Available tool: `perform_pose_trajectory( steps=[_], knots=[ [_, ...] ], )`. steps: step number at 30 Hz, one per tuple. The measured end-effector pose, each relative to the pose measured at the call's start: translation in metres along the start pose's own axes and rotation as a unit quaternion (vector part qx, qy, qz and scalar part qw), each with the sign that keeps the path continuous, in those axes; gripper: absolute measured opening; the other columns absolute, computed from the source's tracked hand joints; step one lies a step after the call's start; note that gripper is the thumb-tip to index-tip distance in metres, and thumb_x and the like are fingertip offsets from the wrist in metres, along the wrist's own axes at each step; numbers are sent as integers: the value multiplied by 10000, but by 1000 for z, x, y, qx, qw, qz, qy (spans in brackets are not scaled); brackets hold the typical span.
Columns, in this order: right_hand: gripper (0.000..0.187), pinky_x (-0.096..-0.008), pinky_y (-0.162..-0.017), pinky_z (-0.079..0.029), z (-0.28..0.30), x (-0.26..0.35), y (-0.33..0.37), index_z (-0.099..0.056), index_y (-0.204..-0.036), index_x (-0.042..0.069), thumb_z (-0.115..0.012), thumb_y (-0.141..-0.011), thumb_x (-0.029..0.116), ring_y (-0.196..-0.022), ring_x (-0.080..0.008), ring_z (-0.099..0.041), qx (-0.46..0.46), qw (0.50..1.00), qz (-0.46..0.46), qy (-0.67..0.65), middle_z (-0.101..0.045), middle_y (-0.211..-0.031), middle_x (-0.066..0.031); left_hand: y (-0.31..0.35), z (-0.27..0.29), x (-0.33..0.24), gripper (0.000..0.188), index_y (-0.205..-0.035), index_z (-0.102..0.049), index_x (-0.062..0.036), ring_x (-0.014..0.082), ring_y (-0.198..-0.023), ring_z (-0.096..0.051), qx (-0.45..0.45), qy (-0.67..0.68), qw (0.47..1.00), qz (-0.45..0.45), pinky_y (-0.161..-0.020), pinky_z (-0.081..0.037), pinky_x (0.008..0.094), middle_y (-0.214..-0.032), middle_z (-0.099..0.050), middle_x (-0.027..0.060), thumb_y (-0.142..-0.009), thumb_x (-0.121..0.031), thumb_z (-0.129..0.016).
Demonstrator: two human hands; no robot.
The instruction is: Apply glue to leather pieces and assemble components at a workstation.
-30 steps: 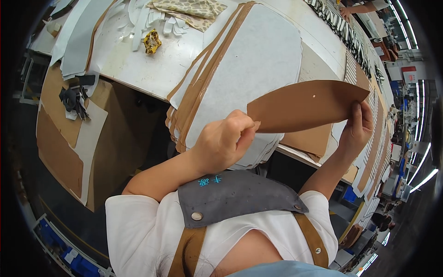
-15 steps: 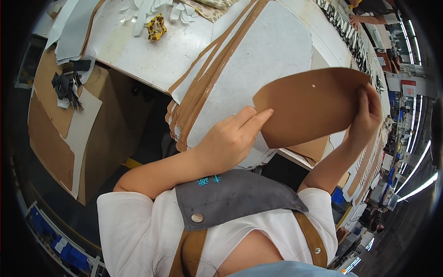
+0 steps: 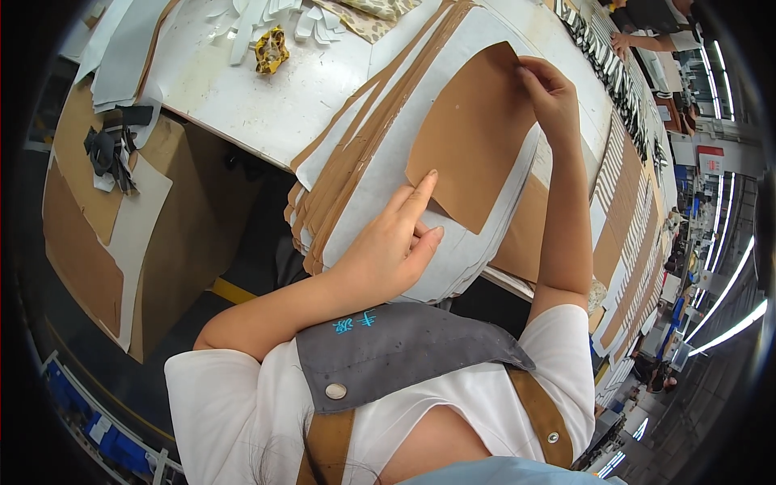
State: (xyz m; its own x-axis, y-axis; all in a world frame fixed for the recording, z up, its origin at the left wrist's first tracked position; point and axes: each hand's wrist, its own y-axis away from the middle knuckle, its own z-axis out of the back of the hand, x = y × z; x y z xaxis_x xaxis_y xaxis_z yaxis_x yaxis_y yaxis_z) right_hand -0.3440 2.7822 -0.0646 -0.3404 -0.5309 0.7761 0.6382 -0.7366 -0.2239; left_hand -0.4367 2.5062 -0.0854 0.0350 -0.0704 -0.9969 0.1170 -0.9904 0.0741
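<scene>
A brown leather-like panel with curved long sides lies slanted over the pale top face of a stack of large cut sheets. My right hand pinches the panel's far right corner between thumb and fingers, and that corner is raised. At the panel's near left edge is my left hand. Its index finger stretches onto the brown surface, while the thumb stands apart from the panel and the other fingers are partly curled. Layered brown edges show along the stack's left side.
White worktable holds pale offcut strips, a crumpled yellow-and-black piece and patterned fabric. At left, dark scraps rest on brown sheets. Rows of strips line the right side; another person's arm reaches in beyond.
My right hand has swung the panel up and left, over the stack, so it now stands more upright in view. My left thumb has come out from under it.
</scene>
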Motion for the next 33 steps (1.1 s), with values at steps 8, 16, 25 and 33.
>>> perform_pose_trajectory(
  steps=[8,16,25,33],
  knots=[
    [180,-202,-674,-422,-1,-15,-4,-644,-973,48,-577,-817,107,-755,-63,-546,4,1000,-21,0,-627,-823,-7,-2,0,-1,606,-1366,-106,64,209,-964,-559,35,86,995,24,-805,-475,286,-1187,-342,191,-895,-65,-465],
    [175,-222,-664,-436,-16,-9,-15,-653,-951,64,-582,-801,120,-730,-78,-540,21,998,-10,60,-632,-815,-11,-4,2,1,604,-1376,-86,42,210,-993,-554,22,155,987,48,-838,-475,291,-1257,-296,200,-897,-40,-445],
    [152,-261,-644,-439,-38,9,-16,-651,-913,63,-562,-792,86,-677,-155,-531,30,991,65,111,-589,-819,-57,-2,6,2,616,-1368,-53,67,219,-1010,-550,-2,214,975,53,-844,-481,309,-1346,-231,215,-900,-46,-437],
    [147,-276,-654,-436,-40,9,-14,-647,-909,59,-545,-810,98,-677,-171,-530,29,989,63,134,-569,-799,-63,-2,7,3,620,-1366,-41,70,222,-1010,-550,-6,225,973,58,-852,-477,321,-1350,-255,214,-905,-66,-433]
  ],
)
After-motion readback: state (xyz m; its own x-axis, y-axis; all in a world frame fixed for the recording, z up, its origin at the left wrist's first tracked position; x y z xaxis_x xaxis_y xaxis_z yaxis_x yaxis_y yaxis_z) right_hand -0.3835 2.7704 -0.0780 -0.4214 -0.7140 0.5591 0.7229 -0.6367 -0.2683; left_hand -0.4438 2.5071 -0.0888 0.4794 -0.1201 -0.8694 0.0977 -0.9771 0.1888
